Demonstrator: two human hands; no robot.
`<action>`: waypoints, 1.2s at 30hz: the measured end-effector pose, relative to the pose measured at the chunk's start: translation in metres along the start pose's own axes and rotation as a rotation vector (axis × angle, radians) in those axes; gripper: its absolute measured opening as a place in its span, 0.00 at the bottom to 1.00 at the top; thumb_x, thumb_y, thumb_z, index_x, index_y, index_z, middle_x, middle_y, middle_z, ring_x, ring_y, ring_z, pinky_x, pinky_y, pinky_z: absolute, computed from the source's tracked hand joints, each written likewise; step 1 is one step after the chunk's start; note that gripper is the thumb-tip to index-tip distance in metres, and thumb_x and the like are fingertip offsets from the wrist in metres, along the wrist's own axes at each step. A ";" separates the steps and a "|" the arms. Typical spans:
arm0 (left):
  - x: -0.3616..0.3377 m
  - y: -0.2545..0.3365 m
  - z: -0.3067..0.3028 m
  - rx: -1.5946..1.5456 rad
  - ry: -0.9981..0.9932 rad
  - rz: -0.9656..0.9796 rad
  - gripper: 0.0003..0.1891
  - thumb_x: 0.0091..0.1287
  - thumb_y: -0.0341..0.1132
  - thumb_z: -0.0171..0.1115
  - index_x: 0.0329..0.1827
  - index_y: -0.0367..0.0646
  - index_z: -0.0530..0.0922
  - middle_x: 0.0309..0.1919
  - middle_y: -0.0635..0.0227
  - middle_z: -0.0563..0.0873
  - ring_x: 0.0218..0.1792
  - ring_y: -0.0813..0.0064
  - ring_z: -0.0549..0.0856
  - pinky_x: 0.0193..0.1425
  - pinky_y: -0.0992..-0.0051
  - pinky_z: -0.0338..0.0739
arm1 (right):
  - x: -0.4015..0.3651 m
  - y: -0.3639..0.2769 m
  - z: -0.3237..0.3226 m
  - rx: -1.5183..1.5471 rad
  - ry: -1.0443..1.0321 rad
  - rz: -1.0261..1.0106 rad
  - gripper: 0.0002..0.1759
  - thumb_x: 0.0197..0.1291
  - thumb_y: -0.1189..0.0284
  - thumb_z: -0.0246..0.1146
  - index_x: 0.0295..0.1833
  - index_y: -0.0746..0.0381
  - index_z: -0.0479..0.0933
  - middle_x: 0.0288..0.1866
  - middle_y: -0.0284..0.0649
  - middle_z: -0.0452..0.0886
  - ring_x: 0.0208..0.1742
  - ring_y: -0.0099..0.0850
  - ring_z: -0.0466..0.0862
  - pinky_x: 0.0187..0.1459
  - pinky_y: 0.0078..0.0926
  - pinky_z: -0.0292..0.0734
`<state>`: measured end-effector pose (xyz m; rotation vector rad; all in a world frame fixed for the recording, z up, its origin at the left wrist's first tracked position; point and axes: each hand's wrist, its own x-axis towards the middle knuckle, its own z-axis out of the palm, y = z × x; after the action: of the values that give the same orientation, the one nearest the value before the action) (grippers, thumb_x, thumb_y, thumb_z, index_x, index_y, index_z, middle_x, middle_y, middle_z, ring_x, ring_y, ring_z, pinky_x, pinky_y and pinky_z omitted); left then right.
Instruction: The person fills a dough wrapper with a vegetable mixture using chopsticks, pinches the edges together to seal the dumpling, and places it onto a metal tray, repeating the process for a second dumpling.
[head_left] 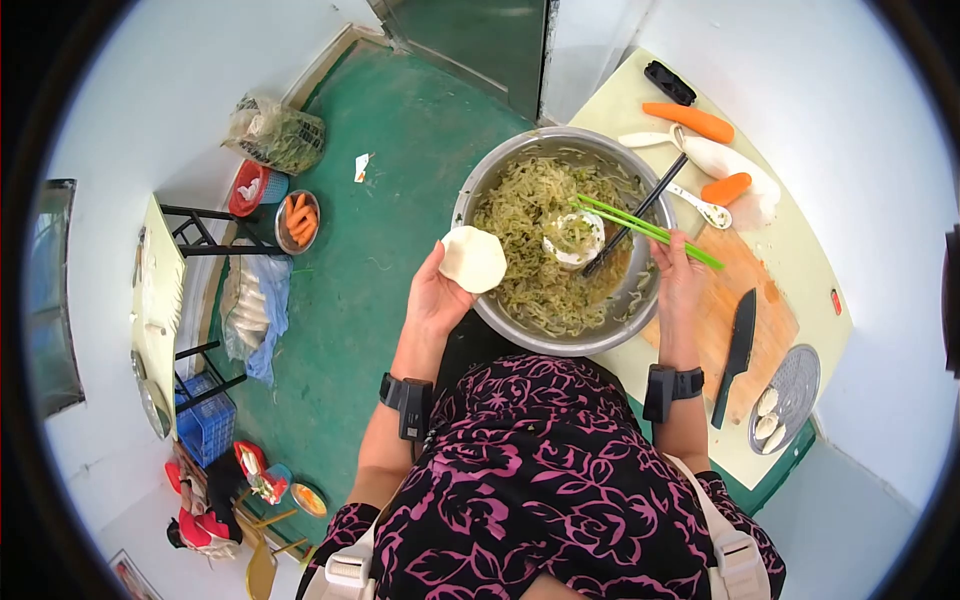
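Note:
My left hand (437, 287) holds a round, pale dough wrapper (473, 260) flat, just over the left rim of a large metal bowl. Green chopsticks (690, 247) are gripped in my right hand (679, 278), their tips over the bowl's middle. Shredded greenish vegetable filling (535, 285) fills much of the metal bowl (483, 170). Within it sits a small white dish (568, 257) with some filling on it. Dark chopsticks (650, 200) lean across the right rim, their lower ends beside the white dish.
On the right-hand table (820, 270) lie carrots (690, 122), a white radish (740, 170), a white spoon (700, 205), a cutting board (740, 265), a black knife (738, 345) and a grey plate (800, 375) with several dumplings. Another person (207, 530) is at the lower left.

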<state>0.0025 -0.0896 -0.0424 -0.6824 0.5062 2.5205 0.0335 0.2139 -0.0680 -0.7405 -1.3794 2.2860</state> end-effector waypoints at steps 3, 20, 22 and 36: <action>0.005 0.000 0.001 -0.010 0.017 -0.004 0.21 0.66 0.43 0.43 0.57 0.38 0.63 0.55 0.57 0.70 0.57 0.60 0.69 0.61 0.58 0.62 | -0.001 -0.004 -0.001 -0.014 -0.015 0.005 0.09 0.56 0.71 0.57 0.38 0.67 0.73 0.35 0.42 0.78 0.35 0.29 0.80 0.37 0.20 0.78; 0.043 -0.011 0.027 -0.015 -0.071 -0.067 0.20 0.66 0.44 0.43 0.55 0.40 0.64 0.53 0.59 0.72 0.55 0.61 0.71 0.58 0.58 0.65 | -0.020 -0.061 0.013 0.119 -0.076 -0.084 0.09 0.56 0.70 0.57 0.38 0.65 0.75 0.35 0.41 0.79 0.35 0.30 0.80 0.36 0.20 0.78; 0.045 -0.014 0.031 -0.023 -0.070 -0.057 0.20 0.65 0.43 0.45 0.55 0.40 0.64 0.52 0.60 0.73 0.54 0.61 0.72 0.58 0.58 0.66 | -0.023 -0.055 0.013 0.112 -0.108 -0.055 0.09 0.57 0.70 0.57 0.38 0.65 0.74 0.35 0.42 0.79 0.35 0.30 0.80 0.36 0.20 0.78; 0.015 0.014 0.024 0.072 0.151 0.116 0.17 0.64 0.39 0.46 0.53 0.39 0.65 0.52 0.58 0.72 0.55 0.61 0.71 0.59 0.56 0.64 | -0.022 -0.009 0.018 -0.358 -0.247 -0.085 0.08 0.57 0.75 0.56 0.42 0.65 0.75 0.39 0.38 0.76 0.36 0.25 0.78 0.31 0.17 0.78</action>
<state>-0.0252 -0.0853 -0.0281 -0.8418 0.7046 2.5561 0.0406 0.1936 -0.0478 -0.4974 -1.9282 2.1442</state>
